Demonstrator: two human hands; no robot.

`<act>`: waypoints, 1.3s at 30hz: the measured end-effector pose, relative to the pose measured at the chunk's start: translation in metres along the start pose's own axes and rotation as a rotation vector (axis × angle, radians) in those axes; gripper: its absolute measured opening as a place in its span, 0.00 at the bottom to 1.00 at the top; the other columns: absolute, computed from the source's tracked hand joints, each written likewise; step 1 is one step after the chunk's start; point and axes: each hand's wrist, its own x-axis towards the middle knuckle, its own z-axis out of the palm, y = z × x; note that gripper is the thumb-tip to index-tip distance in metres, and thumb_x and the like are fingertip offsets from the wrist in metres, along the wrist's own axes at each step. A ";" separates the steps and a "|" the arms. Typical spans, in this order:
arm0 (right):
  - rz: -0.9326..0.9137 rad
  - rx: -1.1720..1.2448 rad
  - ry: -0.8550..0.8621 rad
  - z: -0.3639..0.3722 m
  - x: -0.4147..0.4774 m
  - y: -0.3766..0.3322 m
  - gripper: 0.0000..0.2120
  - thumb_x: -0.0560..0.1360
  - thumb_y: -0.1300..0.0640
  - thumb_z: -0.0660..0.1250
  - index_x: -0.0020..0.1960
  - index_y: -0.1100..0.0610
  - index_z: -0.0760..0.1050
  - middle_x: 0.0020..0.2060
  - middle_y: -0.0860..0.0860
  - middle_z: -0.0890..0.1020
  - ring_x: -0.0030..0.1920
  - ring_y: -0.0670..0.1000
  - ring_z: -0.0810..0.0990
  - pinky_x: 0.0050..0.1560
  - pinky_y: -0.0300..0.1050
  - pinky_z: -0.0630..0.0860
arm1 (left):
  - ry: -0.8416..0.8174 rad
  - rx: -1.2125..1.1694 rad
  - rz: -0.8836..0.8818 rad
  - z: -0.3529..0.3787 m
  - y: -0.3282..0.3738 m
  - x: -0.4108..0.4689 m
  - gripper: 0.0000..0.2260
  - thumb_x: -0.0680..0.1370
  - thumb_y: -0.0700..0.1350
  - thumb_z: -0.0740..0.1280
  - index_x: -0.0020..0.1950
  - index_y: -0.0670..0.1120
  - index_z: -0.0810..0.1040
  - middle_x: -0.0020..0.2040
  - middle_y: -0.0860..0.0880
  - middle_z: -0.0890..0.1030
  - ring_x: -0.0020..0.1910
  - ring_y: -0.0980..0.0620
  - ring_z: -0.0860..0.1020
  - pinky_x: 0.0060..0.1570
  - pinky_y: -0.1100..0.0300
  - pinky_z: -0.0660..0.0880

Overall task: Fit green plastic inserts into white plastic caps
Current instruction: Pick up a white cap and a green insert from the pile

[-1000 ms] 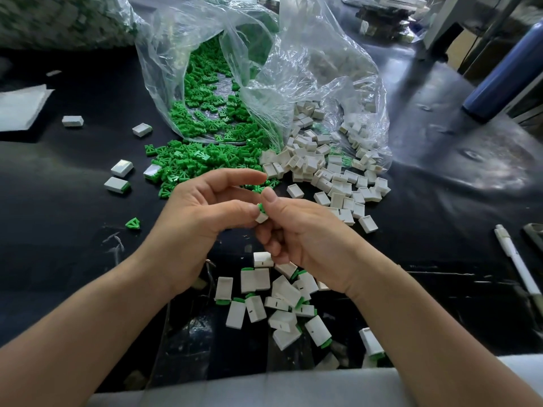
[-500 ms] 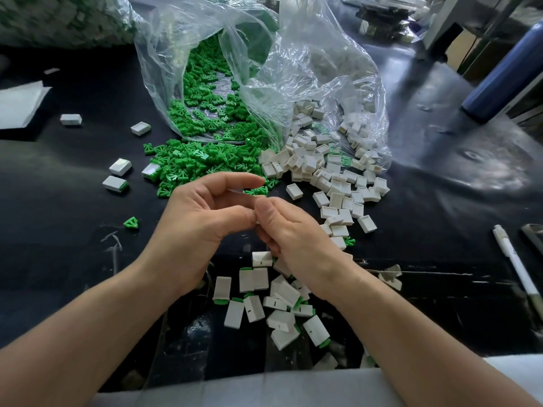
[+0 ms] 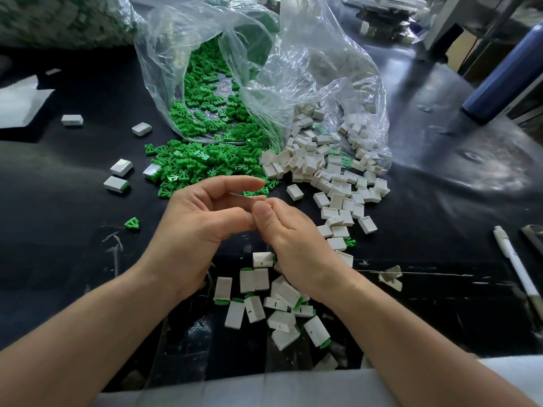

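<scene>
Nearest the person, on the black desk, lay a loose heap of caps with green ends, white blocks showing a little green at one end, tumbled at all angles just below the wrists. Above that heap the 2 hands met over the desk. The left hand was curled, its forefinger arched over the top and its thumb pressed against the thumb of the right hand, whose fingers were folded in toward the palm. Whatever lay between the fingertips was hidden, so I could not tell whether either hand was grasping a piece. A lone green insert sat on the desk to the left of the left hand, well apart from the rest. A white pen lay near the right edge. Beyond the hands, the green inserts spread in a thick patch, and the white caps fanned out just beside them to the right, the 2 piles touching where they met. Both piles spilled from the mouths of clear plastic bags lying open farther back. 4 stray caps were scattered to the left of the green patch. A white sheet lay at the far left, and a blue cylinder stood at the far right.
</scene>
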 end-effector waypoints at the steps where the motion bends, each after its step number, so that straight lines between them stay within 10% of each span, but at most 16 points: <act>1: -0.002 -0.009 0.000 0.000 0.000 0.000 0.16 0.81 0.49 0.51 0.59 0.54 0.72 0.49 0.46 0.76 0.52 0.47 0.73 0.56 0.48 0.70 | 0.001 0.000 -0.002 0.000 0.000 0.000 0.16 0.60 0.32 0.66 0.46 0.41 0.80 0.39 0.44 0.85 0.38 0.50 0.83 0.37 0.64 0.78; 8: -0.017 -0.018 0.019 0.001 0.000 0.002 0.11 0.81 0.50 0.51 0.54 0.49 0.71 0.49 0.47 0.77 0.54 0.48 0.74 0.58 0.51 0.70 | 0.010 0.000 -0.006 0.000 0.000 0.000 0.16 0.60 0.33 0.67 0.46 0.42 0.80 0.39 0.44 0.85 0.39 0.50 0.83 0.39 0.64 0.79; 12: -0.013 0.066 0.009 0.000 0.000 0.003 0.12 0.81 0.49 0.51 0.47 0.48 0.73 0.32 0.34 0.75 0.37 0.36 0.72 0.43 0.39 0.66 | -0.008 -0.034 -0.021 -0.001 0.001 0.000 0.17 0.60 0.31 0.67 0.47 0.41 0.80 0.38 0.44 0.84 0.36 0.50 0.83 0.37 0.64 0.78; 22: 0.106 0.261 -0.083 -0.017 0.003 -0.003 0.31 0.70 0.35 0.48 0.35 0.60 0.76 0.21 0.45 0.71 0.22 0.40 0.66 0.24 0.30 0.63 | -0.021 0.002 -0.035 -0.003 0.000 0.002 0.19 0.61 0.40 0.70 0.52 0.44 0.79 0.38 0.45 0.85 0.34 0.52 0.82 0.38 0.63 0.79; 32: -0.030 -0.178 0.472 -0.044 0.018 0.017 0.12 0.77 0.52 0.63 0.38 0.57 0.76 0.28 0.46 0.73 0.29 0.43 0.69 0.34 0.38 0.67 | -0.031 0.185 0.016 -0.001 0.000 -0.002 0.15 0.58 0.43 0.72 0.44 0.48 0.81 0.35 0.48 0.84 0.30 0.56 0.80 0.27 0.67 0.74; 39: -0.040 -0.591 0.432 -0.043 0.028 0.029 0.14 0.77 0.58 0.63 0.61 0.54 0.76 0.54 0.53 0.76 0.55 0.53 0.73 0.58 0.43 0.68 | -0.109 0.271 -0.002 0.003 0.001 -0.007 0.14 0.59 0.49 0.72 0.43 0.49 0.82 0.38 0.46 0.85 0.36 0.52 0.83 0.31 0.65 0.77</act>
